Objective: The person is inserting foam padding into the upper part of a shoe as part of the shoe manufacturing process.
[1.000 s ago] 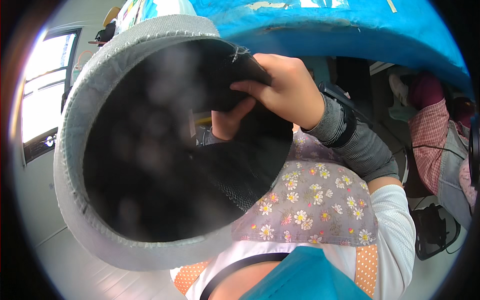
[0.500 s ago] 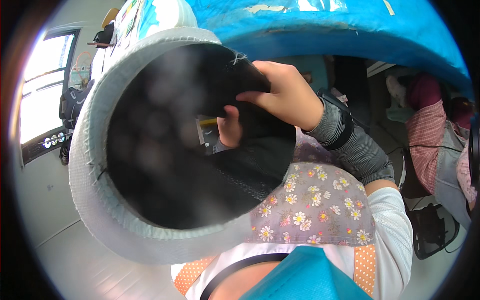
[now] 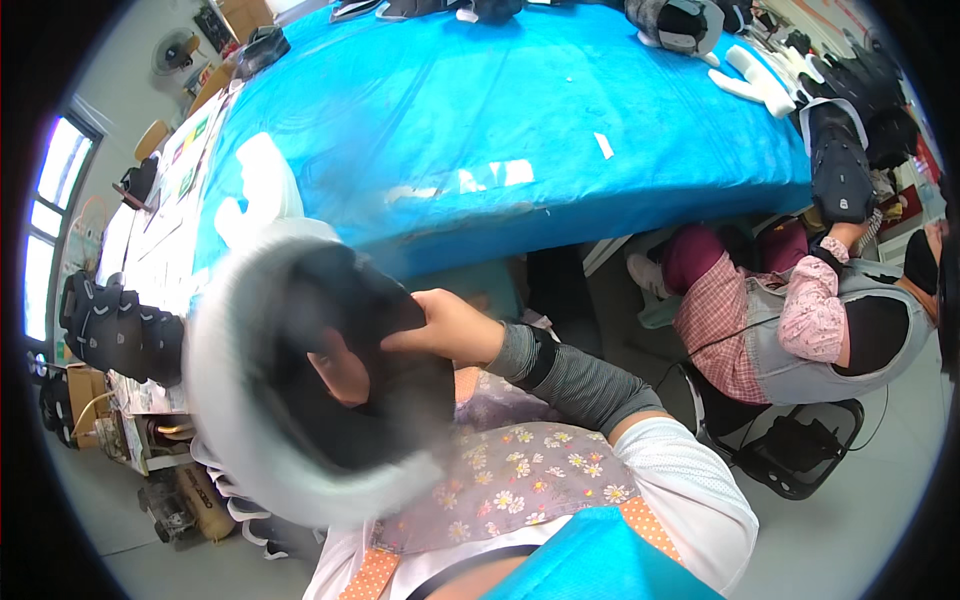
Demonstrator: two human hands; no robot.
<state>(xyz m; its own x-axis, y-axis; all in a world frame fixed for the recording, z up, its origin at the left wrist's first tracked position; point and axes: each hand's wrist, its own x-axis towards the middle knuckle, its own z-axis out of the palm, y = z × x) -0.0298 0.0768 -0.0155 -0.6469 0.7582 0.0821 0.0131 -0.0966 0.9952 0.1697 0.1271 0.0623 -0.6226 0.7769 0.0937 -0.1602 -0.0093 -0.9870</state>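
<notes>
A glove with a white outside and a black inside (image 3: 232, 400) is held up on the left, its wide round opening facing me, blurred by motion. My right hand (image 3: 445, 330) is closed on the black edge at the right of the opening, thumb inside. Part of my left hand (image 3: 342, 372) shows within the opening against the black fabric. The rest of that hand and its forearm are hidden by the glove. White finger shapes (image 3: 265, 178) stick up beyond the rim, over the table edge.
A blue-covered table (image 3: 480, 110) stretches ahead, with white glove pieces (image 3: 755, 82) at its far right. At the right a seated co-worker (image 3: 800, 330) handles a black glove (image 3: 838, 165). Black gloves (image 3: 120, 330) hang at the left. A black chair (image 3: 790, 450) stands lower right.
My view has swung up, showing more of the table and the co-worker. The glove now looks smaller and sits lower in view. Both hands stay at its opening.
</notes>
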